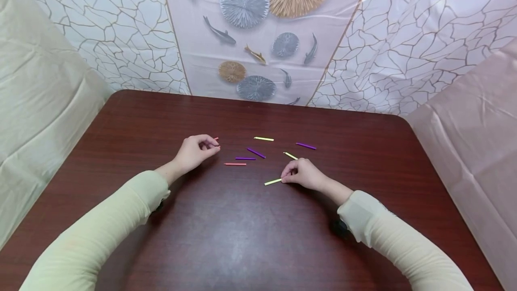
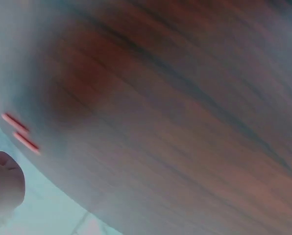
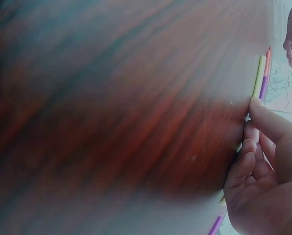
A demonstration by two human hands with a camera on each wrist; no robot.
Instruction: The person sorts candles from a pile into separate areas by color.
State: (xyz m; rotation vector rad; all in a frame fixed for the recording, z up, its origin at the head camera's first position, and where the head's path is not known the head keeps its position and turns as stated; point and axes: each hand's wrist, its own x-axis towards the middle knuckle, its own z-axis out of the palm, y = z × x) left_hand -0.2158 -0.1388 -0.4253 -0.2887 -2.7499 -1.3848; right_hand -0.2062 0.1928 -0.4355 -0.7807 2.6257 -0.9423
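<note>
My right hand point(image 1: 304, 174) pinches one end of a thin yellow-green candle point(image 1: 272, 182) between thumb and fingers; its free end points left. In the right wrist view that candle point(image 3: 257, 76) sticks up past the thumb. A second yellow-green candle point(image 1: 290, 155) emerges from behind this hand. At the left, my left hand point(image 1: 194, 152) has thumb and forefinger close together, with a bit of orange-red at their tips. Another orange-red end point(image 1: 216, 138) shows just beyond the forefinger. Two parallel orange-red candles, an upper point(image 2: 14, 122) and a lower point(image 2: 26, 142), appear in the left wrist view.
Between the hands lie an orange-red candle point(image 1: 235, 164) and two purple ones, a level one point(image 1: 245, 159) and a slanted one point(image 1: 256, 152). Farther back are a yellow-green candle point(image 1: 264, 138) and a purple candle point(image 1: 306, 146). Patterned cloth point(image 1: 282, 71) hangs behind the dark wooden table point(image 1: 238, 237).
</note>
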